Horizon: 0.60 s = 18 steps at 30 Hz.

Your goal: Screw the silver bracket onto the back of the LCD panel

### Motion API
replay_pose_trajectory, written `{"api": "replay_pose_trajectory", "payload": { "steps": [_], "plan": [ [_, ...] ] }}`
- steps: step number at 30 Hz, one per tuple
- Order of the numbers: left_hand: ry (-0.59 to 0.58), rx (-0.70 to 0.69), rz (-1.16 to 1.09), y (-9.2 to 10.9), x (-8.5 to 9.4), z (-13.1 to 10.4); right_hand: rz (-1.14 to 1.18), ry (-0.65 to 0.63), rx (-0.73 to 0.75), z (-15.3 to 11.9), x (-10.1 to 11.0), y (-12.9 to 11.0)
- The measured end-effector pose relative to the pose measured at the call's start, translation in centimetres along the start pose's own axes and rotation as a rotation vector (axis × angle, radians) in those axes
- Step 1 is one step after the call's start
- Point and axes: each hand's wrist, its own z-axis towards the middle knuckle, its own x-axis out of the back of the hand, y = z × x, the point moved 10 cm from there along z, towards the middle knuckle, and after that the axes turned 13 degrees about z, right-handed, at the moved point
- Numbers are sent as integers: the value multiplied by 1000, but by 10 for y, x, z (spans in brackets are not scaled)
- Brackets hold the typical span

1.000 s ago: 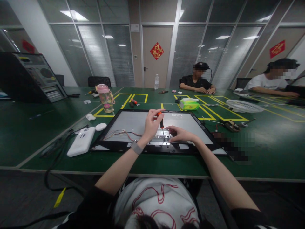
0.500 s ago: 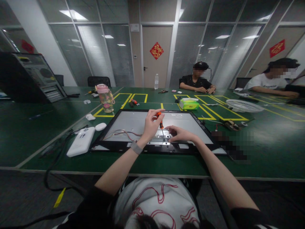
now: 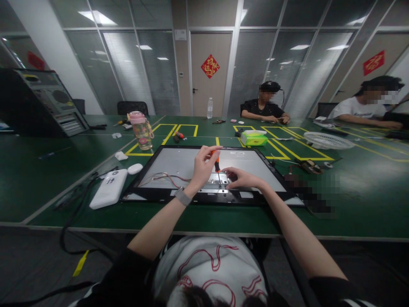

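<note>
A flat panel (image 3: 179,160) with a black frame and a grey back lies on the green table. My left hand (image 3: 203,164) grips the orange and black handle of a screwdriver (image 3: 217,165), which stands nearly upright. Its tip meets a metal bracket (image 3: 211,190) at the panel's near edge. Beside the shaft, my right hand (image 3: 241,178) has its thumb and fingers curved and apart, close to the bracket; whether a fingertip touches the shaft is too small to tell. Thin wires (image 3: 162,175) run over the panel's left part.
Left of the panel are a white power bank (image 3: 108,189), a white oval object (image 3: 135,169) and a pink-lidded bottle (image 3: 141,132). Behind it sits a green tissue pack (image 3: 254,138). A computer case (image 3: 47,102) stands far left. Two people sit across the table.
The fingers of my left hand have shifted slightly around the screwdriver handle. My right hand keeps its place. The seated person in black has moved their hands a little.
</note>
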Motion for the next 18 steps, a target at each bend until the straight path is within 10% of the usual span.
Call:
{"api": "replay_pose_trajectory", "payload": {
  "steps": [18],
  "plan": [
    [-10,23,-70,-6,-3,1,-7,11,-11,2,1,4]
  ]
}}
